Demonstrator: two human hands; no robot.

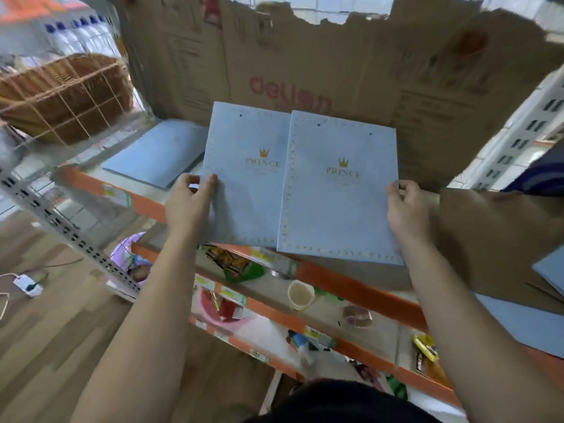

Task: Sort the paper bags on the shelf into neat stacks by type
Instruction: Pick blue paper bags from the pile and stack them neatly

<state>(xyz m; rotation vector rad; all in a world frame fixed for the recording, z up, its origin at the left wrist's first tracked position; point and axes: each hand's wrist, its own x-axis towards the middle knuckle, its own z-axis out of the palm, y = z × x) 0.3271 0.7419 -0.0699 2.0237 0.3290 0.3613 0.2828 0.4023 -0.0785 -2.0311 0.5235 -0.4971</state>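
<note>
Head view: my left grip [190, 199] pinches one pale blue flat PRINCE-printed paper bag [244, 181] by its side edge, and my right grip [407, 209] pinches the matching pale blue bag [338, 203] — both above the orange-edged shelf [146, 206]. They look light, floppy and crease-prone — edges suit. I cannot see what the brown wicker basket [70, 87] holds

At mid-frame the left hand [190, 203] pinched the left blue bag [244, 184] by its edge, the right hand [407, 209] the right blue bag [338, 203].
</note>
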